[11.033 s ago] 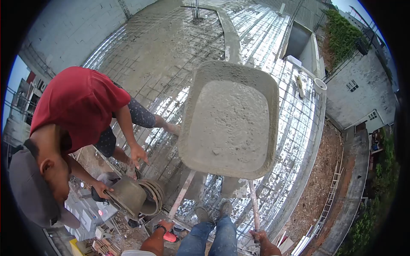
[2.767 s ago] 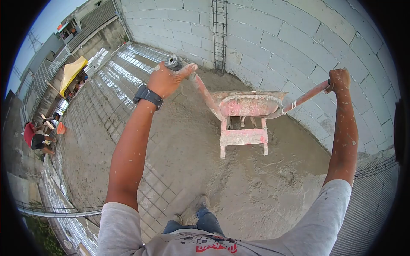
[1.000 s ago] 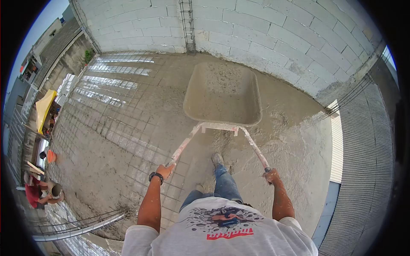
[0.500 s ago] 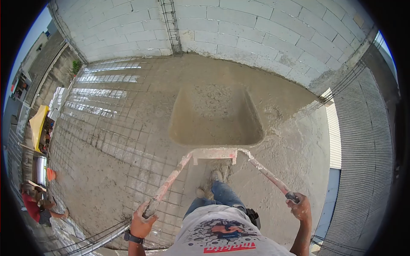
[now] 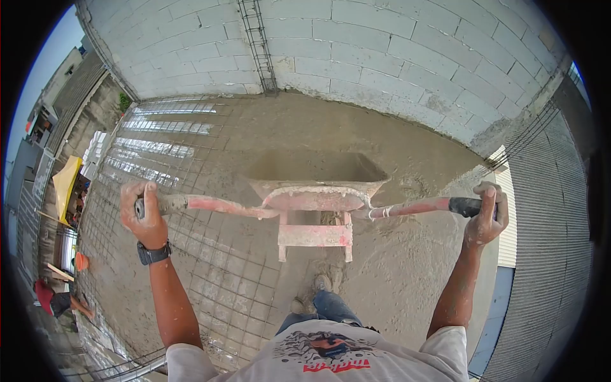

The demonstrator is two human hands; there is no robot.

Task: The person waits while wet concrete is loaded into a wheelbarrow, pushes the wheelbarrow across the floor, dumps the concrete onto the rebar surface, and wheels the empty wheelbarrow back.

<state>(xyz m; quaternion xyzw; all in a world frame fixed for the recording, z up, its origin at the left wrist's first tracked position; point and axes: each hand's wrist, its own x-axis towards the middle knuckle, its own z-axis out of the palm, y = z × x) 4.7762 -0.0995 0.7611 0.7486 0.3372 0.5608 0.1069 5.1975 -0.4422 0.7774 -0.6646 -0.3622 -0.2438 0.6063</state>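
A wheelbarrow (image 5: 315, 201) smeared with concrete is tipped steeply forward in front of me, its handles raised. My left hand (image 5: 145, 215) is wrapped round the end of the left handle. On the other side, my right hand (image 5: 489, 213) has its fingers closed round the black grip of the right handle. The back of the tray and the pinkish-red leg frame face me. Wet concrete (image 5: 356, 127) spreads over the floor ahead of the tray. Much of the tray's inside is hidden from this angle.
Steel mesh (image 5: 235, 267) lies on the left, partly sunk in concrete. A block wall (image 5: 369, 48) with a rebar column (image 5: 258, 48) closes the far side. Corrugated roofing (image 5: 541, 248) lies right. At far left are a bending person (image 5: 57, 299) and an orange bucket (image 5: 80, 261).
Both hands have lifted the handles up and forward. The wheelbarrow has tipped away from me, and the rough lumps seen in the tray no longer show. The person at far left bends lower.
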